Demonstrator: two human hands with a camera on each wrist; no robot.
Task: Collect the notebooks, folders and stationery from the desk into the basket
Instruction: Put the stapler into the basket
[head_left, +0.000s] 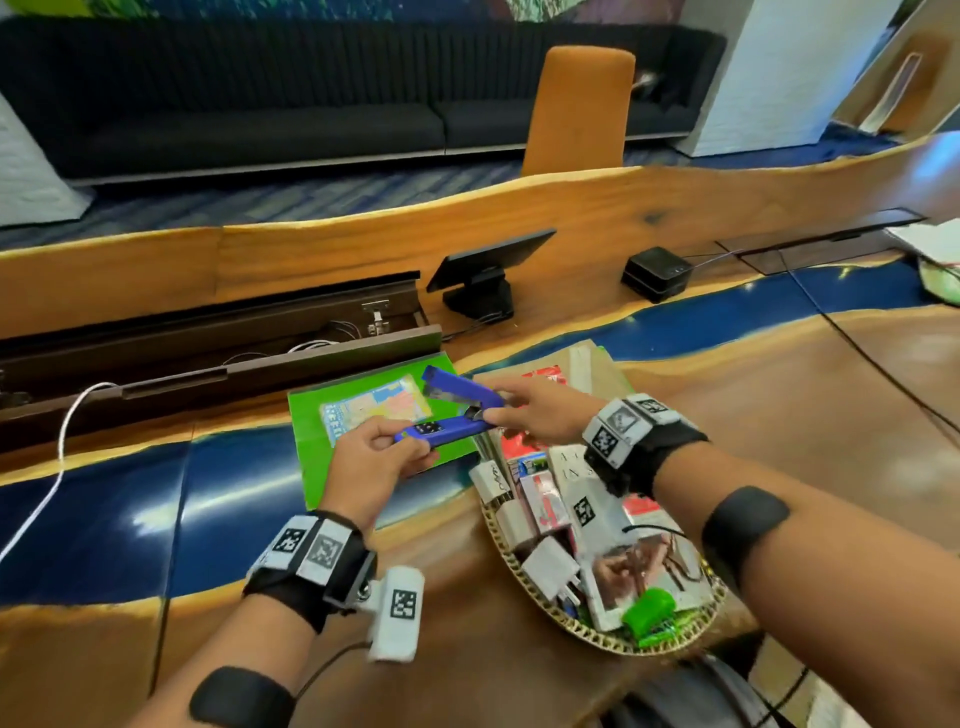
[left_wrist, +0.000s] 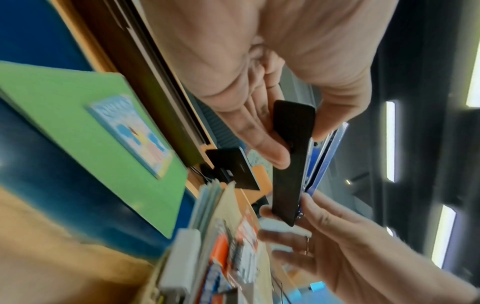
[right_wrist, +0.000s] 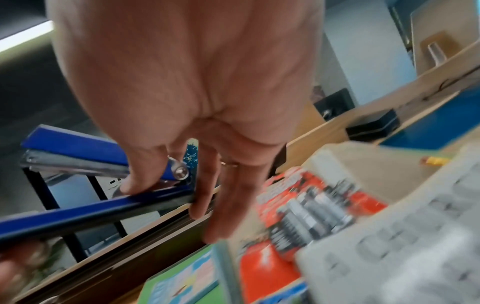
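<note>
A blue stapler (head_left: 451, 415) hangs in the air above the desk with its top arm swung up. My left hand (head_left: 382, 452) grips its base end; in the left wrist view the stapler's black underside (left_wrist: 288, 164) sits between my thumb and fingers. My right hand (head_left: 511, 410) pinches the hinge end (right_wrist: 179, 171), with the remaining fingers spread. Under the stapler a green folder (head_left: 322, 415) with a sticker sheet lies flat. The woven basket (head_left: 587, 631) at front right holds books, white boxes and a green item (head_left: 649, 613).
An open cable trough (head_left: 218, 343) with a white cable runs along the back left. A small tilted screen (head_left: 488, 270) and a black box (head_left: 657, 273) stand behind. A brown folder (head_left: 597, 369) with red packaging lies beside the basket.
</note>
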